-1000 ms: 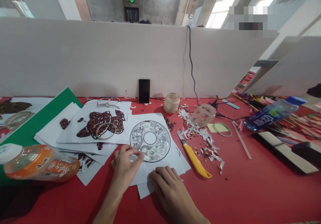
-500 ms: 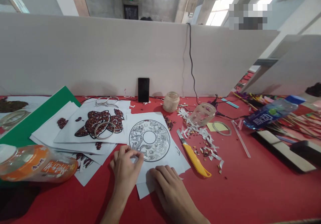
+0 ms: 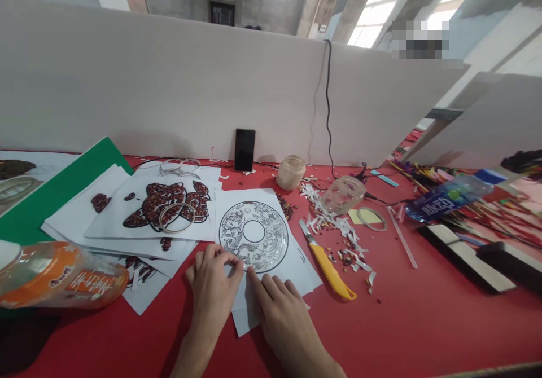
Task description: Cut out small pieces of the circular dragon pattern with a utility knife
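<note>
A sheet of white paper (image 3: pixel 271 286) lies before me, printed with a round black-and-white dragon and bird design (image 3: pixel 232 242) around a blank centre. My left hand (image 3: pixel 215 279) rests at the lower left of that circle, thumb and forefinger brought together in a pinch; anything between them is too small to make out. Beside it, my right hand (image 3: pixel 283 304) lies on the lower part of the sheet with fingers stretched out, the forefinger reaching the circle's bottom edge. A yellow utility knife (image 3: pixel 326 265) is on the red table to the right, blade pointing away.
Left are stacked sheets with a bean-covered fish picture (image 3: pixel 163 206) and an orange-labelled bottle (image 3: pixel 68 273). Two glass jars (image 3: pixel 291 172), paper shreds (image 3: pixel 339 225) and loose beans lie behind. A phone (image 3: pixel 244 150) leans on the partition; a blue-capped bottle (image 3: pixel 455 196) lies right.
My right hand has moved slightly up and left, its forefinger now at the circle's bottom edge near my left fingertips. My left hand keeps its pinch. The camera view has tilted a little.
</note>
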A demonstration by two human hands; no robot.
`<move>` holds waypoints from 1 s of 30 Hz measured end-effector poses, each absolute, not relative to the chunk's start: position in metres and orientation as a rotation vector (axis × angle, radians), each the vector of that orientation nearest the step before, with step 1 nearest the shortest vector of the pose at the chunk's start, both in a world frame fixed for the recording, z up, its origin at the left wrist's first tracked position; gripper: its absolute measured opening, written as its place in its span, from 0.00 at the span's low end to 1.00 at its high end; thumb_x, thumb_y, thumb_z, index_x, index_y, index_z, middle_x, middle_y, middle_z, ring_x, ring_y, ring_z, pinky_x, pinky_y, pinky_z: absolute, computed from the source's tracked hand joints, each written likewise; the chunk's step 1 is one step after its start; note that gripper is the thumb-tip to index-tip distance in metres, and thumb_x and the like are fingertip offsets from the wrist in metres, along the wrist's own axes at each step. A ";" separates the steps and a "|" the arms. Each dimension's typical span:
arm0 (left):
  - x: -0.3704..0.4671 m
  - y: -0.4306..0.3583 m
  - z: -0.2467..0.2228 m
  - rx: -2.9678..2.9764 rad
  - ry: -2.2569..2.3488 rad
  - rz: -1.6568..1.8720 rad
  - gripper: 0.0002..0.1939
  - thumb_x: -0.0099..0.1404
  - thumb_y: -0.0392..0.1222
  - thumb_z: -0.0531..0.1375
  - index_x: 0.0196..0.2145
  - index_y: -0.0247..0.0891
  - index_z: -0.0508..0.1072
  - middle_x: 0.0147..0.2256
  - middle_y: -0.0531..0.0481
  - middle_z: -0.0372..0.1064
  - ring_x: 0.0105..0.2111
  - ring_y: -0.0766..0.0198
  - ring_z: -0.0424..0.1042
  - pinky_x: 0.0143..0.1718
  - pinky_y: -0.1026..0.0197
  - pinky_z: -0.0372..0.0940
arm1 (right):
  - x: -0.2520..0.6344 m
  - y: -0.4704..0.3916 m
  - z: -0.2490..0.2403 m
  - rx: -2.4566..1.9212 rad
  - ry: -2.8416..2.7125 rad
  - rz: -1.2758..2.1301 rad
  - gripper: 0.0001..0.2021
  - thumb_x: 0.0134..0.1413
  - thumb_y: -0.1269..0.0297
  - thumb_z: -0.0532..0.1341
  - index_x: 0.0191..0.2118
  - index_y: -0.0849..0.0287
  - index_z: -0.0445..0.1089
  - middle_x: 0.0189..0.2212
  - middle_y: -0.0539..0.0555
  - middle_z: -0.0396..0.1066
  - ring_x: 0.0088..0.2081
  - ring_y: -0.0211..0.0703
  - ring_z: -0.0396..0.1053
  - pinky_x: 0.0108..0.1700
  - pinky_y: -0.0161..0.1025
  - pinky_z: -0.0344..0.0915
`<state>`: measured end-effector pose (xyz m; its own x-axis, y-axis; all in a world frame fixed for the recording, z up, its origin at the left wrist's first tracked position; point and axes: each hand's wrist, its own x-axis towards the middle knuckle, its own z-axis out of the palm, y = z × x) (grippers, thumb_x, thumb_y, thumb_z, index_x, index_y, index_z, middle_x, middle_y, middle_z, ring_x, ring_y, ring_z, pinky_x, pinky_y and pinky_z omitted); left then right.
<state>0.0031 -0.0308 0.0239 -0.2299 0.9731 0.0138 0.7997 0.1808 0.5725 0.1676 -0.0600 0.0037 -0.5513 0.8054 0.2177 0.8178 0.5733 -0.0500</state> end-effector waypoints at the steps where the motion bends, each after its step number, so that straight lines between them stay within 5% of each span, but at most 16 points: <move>1: 0.002 -0.030 0.024 1.695 2.106 0.667 0.07 0.66 0.43 0.62 0.31 0.46 0.79 0.44 0.47 0.72 0.47 0.49 0.68 0.48 0.45 0.59 | 0.167 -0.060 0.004 -1.357 -2.594 -0.093 0.32 0.55 0.82 0.56 0.66 0.65 0.56 0.36 0.55 0.72 0.35 0.49 0.68 0.35 0.45 0.59; 10: -0.002 -0.018 0.036 1.768 2.036 0.487 0.08 0.66 0.41 0.62 0.28 0.43 0.75 0.43 0.48 0.72 0.48 0.51 0.69 0.45 0.48 0.60 | 0.164 -0.057 0.009 -1.382 -2.663 -0.118 0.31 0.51 0.80 0.58 0.63 0.65 0.58 0.37 0.55 0.75 0.35 0.48 0.71 0.34 0.44 0.57; 18: -0.007 -0.009 0.042 1.720 1.985 0.432 0.10 0.64 0.42 0.63 0.25 0.41 0.73 0.40 0.49 0.72 0.47 0.51 0.70 0.45 0.49 0.59 | 0.161 -0.052 0.016 -1.325 -2.676 -0.165 0.38 0.51 0.82 0.55 0.68 0.64 0.49 0.35 0.54 0.75 0.32 0.46 0.72 0.31 0.43 0.55; 25: -0.031 -0.005 0.024 1.857 1.920 0.514 0.15 0.64 0.42 0.62 0.22 0.41 0.65 0.30 0.50 0.68 0.35 0.57 0.70 0.36 0.58 0.60 | 0.167 -0.049 0.018 -1.336 -2.701 -0.021 0.36 0.51 0.81 0.55 0.67 0.65 0.55 0.38 0.55 0.74 0.33 0.42 0.71 0.33 0.40 0.57; 30: -0.055 0.006 0.037 2.003 1.918 0.624 0.12 0.70 0.43 0.55 0.28 0.43 0.66 0.31 0.52 0.69 0.30 0.60 0.69 0.34 0.59 0.60 | 0.174 -0.049 0.014 -1.319 -2.696 0.063 0.40 0.51 0.81 0.51 0.72 0.64 0.46 0.37 0.55 0.74 0.33 0.44 0.71 0.34 0.42 0.61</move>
